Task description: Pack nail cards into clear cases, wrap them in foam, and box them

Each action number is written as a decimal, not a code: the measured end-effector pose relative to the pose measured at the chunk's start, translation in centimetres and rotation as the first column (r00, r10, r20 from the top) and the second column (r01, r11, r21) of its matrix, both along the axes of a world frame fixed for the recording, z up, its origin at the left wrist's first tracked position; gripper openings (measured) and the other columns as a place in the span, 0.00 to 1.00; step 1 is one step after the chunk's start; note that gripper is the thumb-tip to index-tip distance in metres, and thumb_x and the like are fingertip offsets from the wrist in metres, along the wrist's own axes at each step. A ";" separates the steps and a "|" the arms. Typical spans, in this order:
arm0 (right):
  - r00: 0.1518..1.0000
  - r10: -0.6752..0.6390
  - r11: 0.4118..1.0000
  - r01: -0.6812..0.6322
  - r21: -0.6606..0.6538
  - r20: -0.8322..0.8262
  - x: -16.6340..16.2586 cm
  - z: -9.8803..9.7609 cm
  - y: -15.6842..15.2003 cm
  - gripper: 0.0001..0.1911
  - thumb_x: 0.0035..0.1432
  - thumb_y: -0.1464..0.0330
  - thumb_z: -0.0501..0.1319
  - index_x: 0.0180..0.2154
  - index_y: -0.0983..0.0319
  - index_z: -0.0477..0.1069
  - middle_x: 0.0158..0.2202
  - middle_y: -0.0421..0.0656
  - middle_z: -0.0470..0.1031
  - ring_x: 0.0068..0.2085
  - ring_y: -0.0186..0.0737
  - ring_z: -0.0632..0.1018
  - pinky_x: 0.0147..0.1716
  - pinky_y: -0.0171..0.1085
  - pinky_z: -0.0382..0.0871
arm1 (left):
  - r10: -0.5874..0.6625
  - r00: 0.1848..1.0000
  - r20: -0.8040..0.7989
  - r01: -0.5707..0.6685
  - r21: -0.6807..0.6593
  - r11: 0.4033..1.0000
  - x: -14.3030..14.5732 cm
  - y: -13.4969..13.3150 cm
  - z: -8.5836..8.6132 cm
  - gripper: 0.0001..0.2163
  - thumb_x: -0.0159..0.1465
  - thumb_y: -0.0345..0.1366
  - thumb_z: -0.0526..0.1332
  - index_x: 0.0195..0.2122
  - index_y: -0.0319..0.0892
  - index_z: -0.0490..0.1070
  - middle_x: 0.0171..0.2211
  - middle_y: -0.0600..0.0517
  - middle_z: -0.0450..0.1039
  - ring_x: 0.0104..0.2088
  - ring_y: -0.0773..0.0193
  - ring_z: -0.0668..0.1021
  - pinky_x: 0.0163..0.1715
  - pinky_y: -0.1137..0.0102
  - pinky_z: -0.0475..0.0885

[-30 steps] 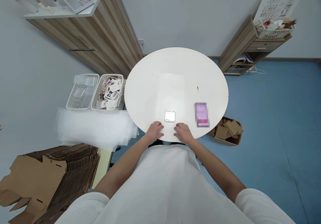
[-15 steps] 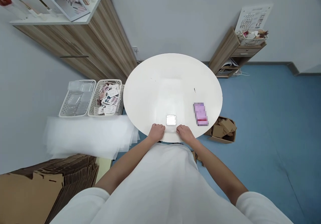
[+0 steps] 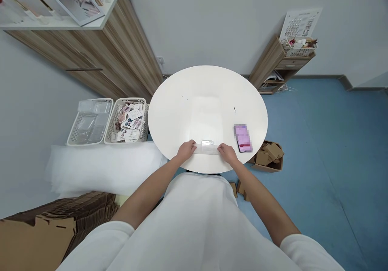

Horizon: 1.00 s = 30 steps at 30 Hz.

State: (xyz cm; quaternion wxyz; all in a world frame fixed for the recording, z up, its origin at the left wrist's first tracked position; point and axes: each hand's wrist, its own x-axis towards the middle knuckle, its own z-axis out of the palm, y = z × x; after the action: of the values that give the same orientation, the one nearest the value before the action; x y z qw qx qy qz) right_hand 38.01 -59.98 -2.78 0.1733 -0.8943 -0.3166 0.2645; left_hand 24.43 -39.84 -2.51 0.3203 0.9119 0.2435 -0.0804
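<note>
A thin translucent white wrapping sheet lies flat on the round white table. My left hand pinches the left corner of its near edge. The right corner is pinched in my right hand. Between the hands, the edge stretches as a straight strip, folded up over the near part of a small clear box. Only the far part of that box shows uncovered. A phone-like purple object, its face pixelated, lies right of my right hand.
Left of the table stand a basket of printed cards and a basket of clear plastic boxes. A stack of white sheets and flattened cardboard are nearer me. On the right floor sits a carton of cardboard pieces.
Both hands have moved slightly forward, away from my body, bringing the sheet's near edge up over the box. The box was fully uncovered before.
</note>
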 end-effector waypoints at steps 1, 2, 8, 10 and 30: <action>1.000 -0.024 1.000 0.024 -0.002 0.000 0.2 -0.2 0.3 0.10 0.58 0.66 0.49 0.35 0.60 0.66 0.34 0.42 0.74 0.32 0.37 0.72 0.26 0.32 0.58 | 0.039 0.999 -0.009 -0.039 -0.002 0.999 0.2 0.2 -0.1 0.11 0.60 0.37 0.51 0.42 0.43 0.64 0.34 0.51 0.73 0.35 0.60 0.74 0.32 0.68 0.66; 0.999 -0.042 0.999 0.042 -0.005 0.001 0.3 -0.4 0.6 0.09 0.57 0.66 0.49 0.35 0.60 0.67 0.33 0.42 0.74 0.32 0.36 0.72 0.25 0.32 0.58 | 0.077 0.997 -0.012 -0.077 0.011 0.997 0.3 0.3 -0.1 0.11 0.59 0.36 0.51 0.43 0.43 0.64 0.34 0.50 0.72 0.36 0.60 0.74 0.33 0.67 0.66; 0.995 -0.094 0.995 0.095 -0.025 0.033 0.1 -1.4 1.5 0.08 0.56 0.67 0.51 0.34 0.60 0.67 0.32 0.42 0.74 0.30 0.36 0.72 0.24 0.32 0.57 | -0.123 0.978 0.169 0.068 0.299 0.952 -0.7 -1.8 0.6 0.17 0.59 0.33 0.50 0.50 0.43 0.60 0.54 0.44 0.60 0.54 0.52 0.62 0.51 0.56 0.54; 0.995 -0.100 0.994 0.101 -0.045 0.026 0.1 -1.6 1.5 0.08 0.56 0.66 0.51 0.34 0.60 0.67 0.32 0.42 0.74 0.31 0.37 0.72 0.24 0.33 0.58 | -0.359 0.919 0.161 0.298 0.310 0.903 -1.1 -2.8 0.7 0.17 0.60 0.32 0.49 0.51 0.46 0.60 0.55 0.47 0.59 0.56 0.54 0.60 0.54 0.55 0.49; 0.895 0.387 0.903 -0.416 0.104 0.223 -0.7 -2.2 2.7 0.15 0.48 0.68 0.61 0.40 0.62 0.64 0.56 0.54 0.58 0.53 0.49 0.63 0.47 0.49 0.60 | -0.446 0.893 0.057 0.427 0.208 0.880 1.4 -1.7 -1.0 0.16 0.55 0.38 0.58 0.46 0.46 0.61 0.57 0.45 0.56 0.57 0.55 0.58 0.56 0.55 0.47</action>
State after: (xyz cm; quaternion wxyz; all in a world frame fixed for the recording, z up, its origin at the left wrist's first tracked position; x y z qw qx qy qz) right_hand 37.30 -57.27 -4.96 0.1488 -0.8157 -0.5291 0.1803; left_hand 25.80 -41.53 -3.50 0.2177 0.9725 0.0213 -0.0796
